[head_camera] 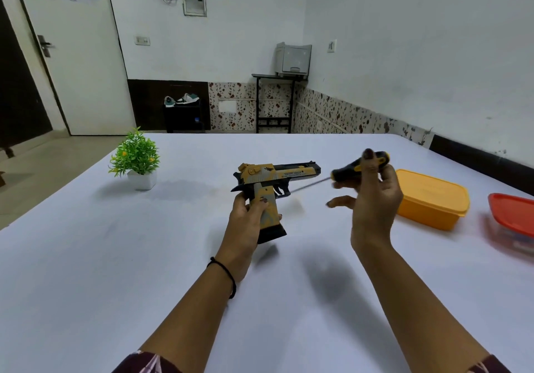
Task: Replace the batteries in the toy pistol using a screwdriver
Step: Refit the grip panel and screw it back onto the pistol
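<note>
At frame centre, above the white bench, the left hand holds the toy pistol in a closed grip by its handle. Just right, the right hand clasps the screwdriver, tip toward the pistol's trigger.

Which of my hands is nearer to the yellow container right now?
Right. The right hand, holding the screwdriver, is just left of the yellow container; the left hand, gripping the toy pistol, is further left.
</note>
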